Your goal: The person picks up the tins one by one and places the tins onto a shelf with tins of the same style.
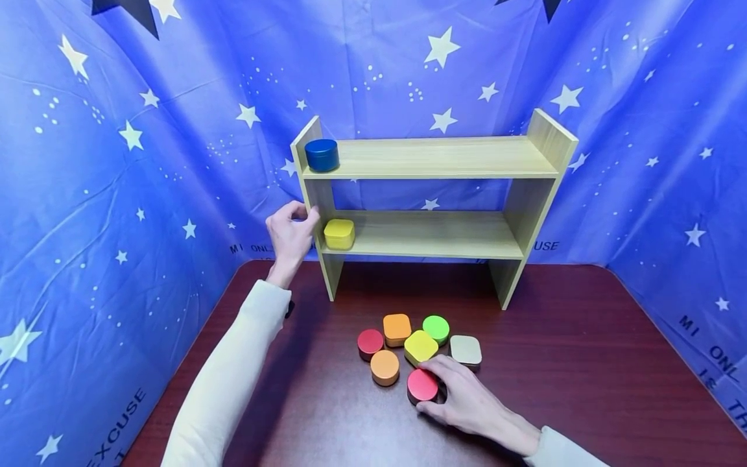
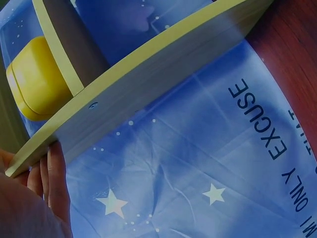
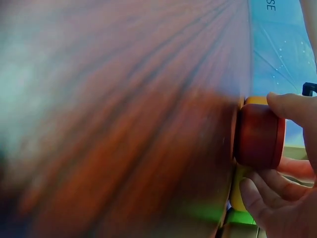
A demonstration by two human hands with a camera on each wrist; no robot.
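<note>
A two-tier wooden shelf [image 1: 438, 233] stands at the back of the table. My left hand [image 1: 292, 235] grips the front edge of its left side panel [image 2: 119, 89], with fingers along the outer face. Near the front, my right hand [image 1: 467, 397] holds a round red tin [image 1: 422, 385] between thumb and fingers; the right wrist view shows the tin's dark red side [image 3: 260, 136] close to the tabletop. Just behind it are a square yellow tin [image 1: 421, 347], a round green tin [image 1: 436, 329] and a square beige tin [image 1: 465, 350].
On the upper board, at the left, sits a round blue tin [image 1: 322, 155]; a square yellow tin [image 1: 339, 234] sits below it on the lower board. A dark red tin [image 1: 370, 343], a square orange tin [image 1: 397, 329] and a round orange tin [image 1: 385, 368] lie left of the right hand.
</note>
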